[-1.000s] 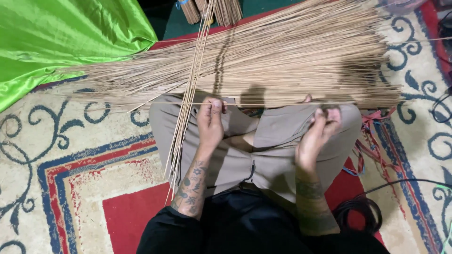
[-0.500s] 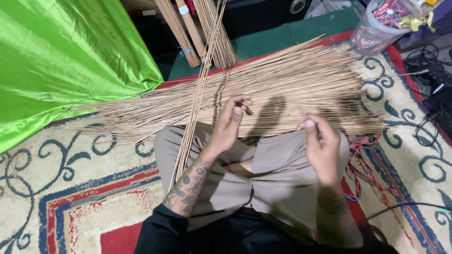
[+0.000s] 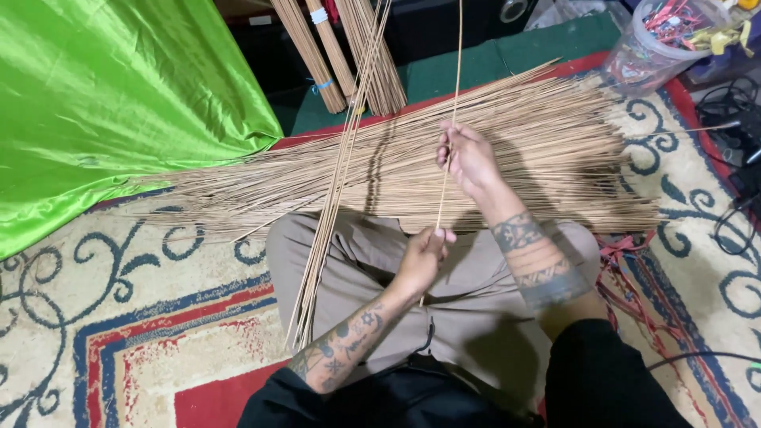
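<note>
I sit cross-legged on a patterned rug. A single thin tan stick [image 3: 453,87] stands nearly upright in front of me. My left hand [image 3: 424,254] pinches its lower end above my lap, and my right hand [image 3: 468,157] grips it higher up. Behind my hands a wide pile of the same thin sticks [image 3: 396,170] lies across the rug. A small sheaf of sorted sticks [image 3: 333,190] lies slanting over my left knee and away from me.
A bright green satin cloth [image 3: 111,103] covers the upper left. Tied stick bundles [image 3: 333,55] lean at the back. A clear plastic tub of red ties [image 3: 658,40] stands at the top right, with black cables [image 3: 733,119] along the right edge.
Both hands rose from my lap to the pile and lifted one stick out of it. The right hand now holds it higher, the left hand at its lower end.
</note>
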